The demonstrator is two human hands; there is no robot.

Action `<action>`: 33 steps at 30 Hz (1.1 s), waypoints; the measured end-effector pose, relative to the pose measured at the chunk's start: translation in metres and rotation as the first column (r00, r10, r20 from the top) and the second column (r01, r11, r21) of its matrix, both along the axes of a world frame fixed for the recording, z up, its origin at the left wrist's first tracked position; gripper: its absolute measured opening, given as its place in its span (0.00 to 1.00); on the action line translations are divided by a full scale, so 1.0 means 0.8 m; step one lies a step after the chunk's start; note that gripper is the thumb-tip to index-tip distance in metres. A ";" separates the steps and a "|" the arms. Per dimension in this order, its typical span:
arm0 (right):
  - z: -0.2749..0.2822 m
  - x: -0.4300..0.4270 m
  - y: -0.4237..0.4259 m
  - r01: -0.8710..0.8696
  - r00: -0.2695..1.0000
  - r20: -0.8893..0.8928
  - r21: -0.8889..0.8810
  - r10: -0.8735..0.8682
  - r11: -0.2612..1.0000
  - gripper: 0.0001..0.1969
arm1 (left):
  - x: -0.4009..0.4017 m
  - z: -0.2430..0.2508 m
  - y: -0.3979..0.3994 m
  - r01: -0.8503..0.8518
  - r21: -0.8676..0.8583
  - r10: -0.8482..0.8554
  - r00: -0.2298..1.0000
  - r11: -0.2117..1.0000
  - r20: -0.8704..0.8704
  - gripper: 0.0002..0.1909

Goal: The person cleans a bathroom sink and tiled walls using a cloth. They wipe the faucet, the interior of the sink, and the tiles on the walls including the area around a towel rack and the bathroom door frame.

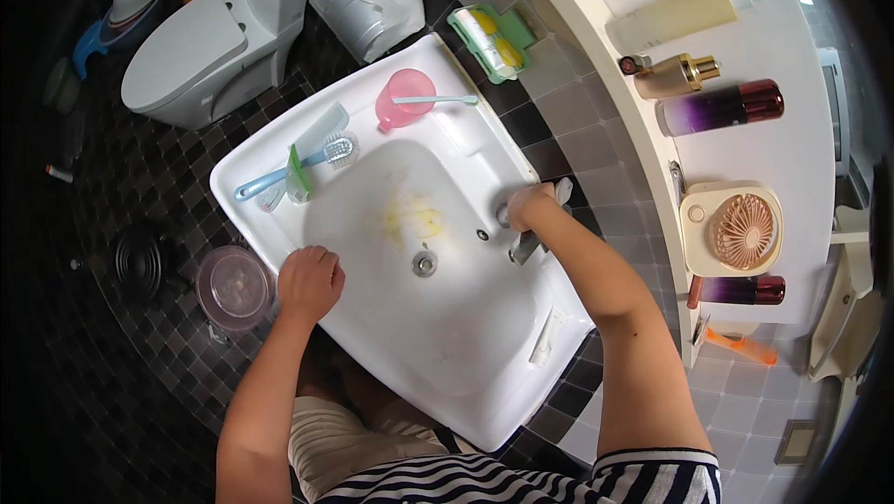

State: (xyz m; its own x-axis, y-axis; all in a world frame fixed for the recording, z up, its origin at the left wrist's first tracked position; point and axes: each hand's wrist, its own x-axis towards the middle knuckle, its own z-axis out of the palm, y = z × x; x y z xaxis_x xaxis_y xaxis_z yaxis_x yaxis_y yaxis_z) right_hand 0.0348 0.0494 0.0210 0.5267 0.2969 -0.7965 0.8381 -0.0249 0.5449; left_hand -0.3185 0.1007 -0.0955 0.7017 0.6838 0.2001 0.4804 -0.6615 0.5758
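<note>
My right hand (531,206) is closed about the top of the metal faucet (524,248), at the right side of the white washbasin (482,357). Its fingertips are hidden, and a pale translucent piece (563,191) shows just beyond it. On the basin's left rim rests my left hand (309,283), fingers curled, with nothing visible in them. A yellow smear (419,221) marks the bowl above the round drain (424,263). The small overflow hole (482,234) lies between drain and faucet.
A pink cup (406,88) with a toothbrush (436,100) across it, a blue-handled brush (279,174) and a comb (320,128) lie on the basin's rim. A white tube (548,336) lies lower right. Bottles (719,107) and a fan (733,228) line the shelf. A toilet (202,60) stands upper left.
</note>
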 end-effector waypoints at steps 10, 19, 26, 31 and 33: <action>0.067 0.017 -0.115 0.383 0.922 -0.367 0.909 -0.121 0.164 0.12 | 0.006 0.009 0.002 0.056 0.022 -0.057 0.998 0.998 0.023 0.03; -0.016 -0.053 -0.252 0.504 0.444 -0.893 0.178 0.077 -0.845 0.07 | 0.010 0.011 -0.002 0.130 0.051 -0.126 0.989 0.990 -0.076 0.03; -0.040 -0.098 -0.240 0.495 0.375 -0.915 0.062 0.149 -0.867 0.13 | 0.061 -0.004 -0.046 0.159 -0.415 -0.189 0.981 0.896 -0.032 0.10; -0.054 -0.088 -0.229 0.524 0.399 -0.905 0.093 0.147 -0.847 0.19 | 0.199 0.070 -0.108 0.193 -0.737 -0.178 0.979 0.648 0.100 0.16; -0.059 -0.085 -0.220 0.511 0.411 -0.902 0.109 0.131 -0.853 0.19 | 0.237 0.058 -0.114 0.204 -0.761 -0.109 0.979 0.616 0.174 0.15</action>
